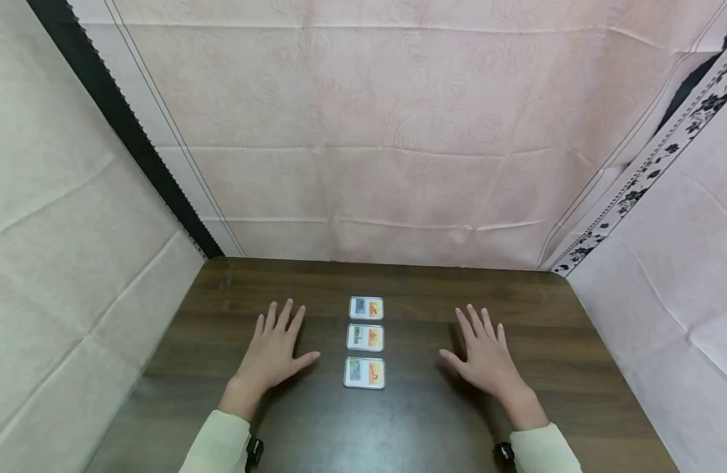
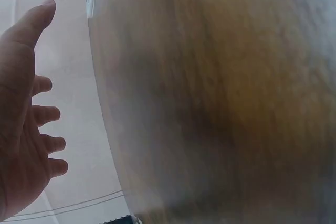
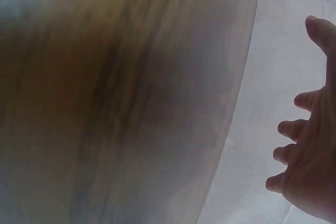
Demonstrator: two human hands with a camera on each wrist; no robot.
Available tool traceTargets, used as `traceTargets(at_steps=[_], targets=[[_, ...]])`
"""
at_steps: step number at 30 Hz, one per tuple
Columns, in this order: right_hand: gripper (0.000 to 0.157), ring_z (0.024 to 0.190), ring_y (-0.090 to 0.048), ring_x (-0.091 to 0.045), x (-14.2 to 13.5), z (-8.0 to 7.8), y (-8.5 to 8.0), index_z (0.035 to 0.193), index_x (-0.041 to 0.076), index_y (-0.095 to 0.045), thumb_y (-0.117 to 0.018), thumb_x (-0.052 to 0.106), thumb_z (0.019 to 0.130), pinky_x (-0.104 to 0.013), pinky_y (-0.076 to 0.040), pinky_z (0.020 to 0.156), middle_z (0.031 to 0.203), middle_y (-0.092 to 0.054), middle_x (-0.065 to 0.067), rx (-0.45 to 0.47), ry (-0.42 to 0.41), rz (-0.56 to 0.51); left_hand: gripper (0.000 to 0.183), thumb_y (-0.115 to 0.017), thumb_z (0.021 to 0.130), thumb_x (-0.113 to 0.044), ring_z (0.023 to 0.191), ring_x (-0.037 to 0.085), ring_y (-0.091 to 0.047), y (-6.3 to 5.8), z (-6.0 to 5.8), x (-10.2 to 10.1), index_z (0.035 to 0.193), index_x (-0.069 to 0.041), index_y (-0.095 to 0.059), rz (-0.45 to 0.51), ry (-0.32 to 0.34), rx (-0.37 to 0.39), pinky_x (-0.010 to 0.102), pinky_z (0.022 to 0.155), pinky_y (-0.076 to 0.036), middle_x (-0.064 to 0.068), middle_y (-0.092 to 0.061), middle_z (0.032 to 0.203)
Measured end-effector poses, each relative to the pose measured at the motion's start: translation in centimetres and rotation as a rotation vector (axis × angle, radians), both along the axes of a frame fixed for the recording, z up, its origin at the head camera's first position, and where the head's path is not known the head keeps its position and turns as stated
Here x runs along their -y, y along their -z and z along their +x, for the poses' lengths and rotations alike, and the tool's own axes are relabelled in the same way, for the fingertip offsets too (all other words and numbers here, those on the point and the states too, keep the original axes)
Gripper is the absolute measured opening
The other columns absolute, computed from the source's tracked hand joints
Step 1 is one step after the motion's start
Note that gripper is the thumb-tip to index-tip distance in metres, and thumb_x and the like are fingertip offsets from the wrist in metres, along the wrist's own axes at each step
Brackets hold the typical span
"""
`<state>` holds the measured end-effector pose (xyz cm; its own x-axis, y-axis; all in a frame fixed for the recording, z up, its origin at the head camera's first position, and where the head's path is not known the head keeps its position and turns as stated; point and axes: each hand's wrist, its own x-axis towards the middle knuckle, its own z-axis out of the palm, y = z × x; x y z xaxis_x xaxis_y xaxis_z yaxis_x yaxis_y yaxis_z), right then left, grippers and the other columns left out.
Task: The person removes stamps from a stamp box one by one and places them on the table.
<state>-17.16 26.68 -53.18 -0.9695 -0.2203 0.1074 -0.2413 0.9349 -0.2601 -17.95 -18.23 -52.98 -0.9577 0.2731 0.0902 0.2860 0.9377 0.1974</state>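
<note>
Three small picture cards in clear cases form a column on the brown table: a far card, a middle card and a near card. Each carries a bluish or greenish picture on its left and an orange one on its right. Left of the column, my left hand is held palm down with its fingers spread, apart from the cards. On the other side my right hand has the same spread pose and holds nothing. Both wrist views show the left hand and right hand with fingers extended.
The wooden table has rounded far corners. A pale pink cloth hangs behind it, with white cloths at the left and right. Dark bands sit at both wrists by the light sleeves.
</note>
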Motion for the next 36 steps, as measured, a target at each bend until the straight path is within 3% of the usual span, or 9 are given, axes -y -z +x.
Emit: traceTargets(at_steps=[24,36], targets=[[0.092,0.155,-0.023,-0.044,2.9,0.4,-0.2,0.164,0.013,-0.027,-0.066,0.058,0.094,-0.071,-0.025,0.117,0.170,-0.023,-0.017,0.018,-0.150,-0.060,0.098,-0.059,0.090,-0.074,0.156,0.045,-0.019,-0.5,0.4,-2.3,0.163,-0.013,-0.031,-0.023,0.124,0.041,0.066,0.121,-0.021,0.018,-0.022,0.170],[0.091,0.156,-0.025,-0.041,4.6,1.1,-0.2,0.164,0.016,-0.027,-0.068,0.056,0.094,-0.068,-0.024,0.118,0.170,-0.024,-0.014,0.083,-0.208,-0.100,0.097,-0.055,0.091,-0.076,0.155,0.042,-0.024,-0.6,0.9,-3.3,0.162,-0.013,-0.034,-0.044,0.192,0.063,0.062,0.122,-0.024,0.016,-0.027,0.169]])
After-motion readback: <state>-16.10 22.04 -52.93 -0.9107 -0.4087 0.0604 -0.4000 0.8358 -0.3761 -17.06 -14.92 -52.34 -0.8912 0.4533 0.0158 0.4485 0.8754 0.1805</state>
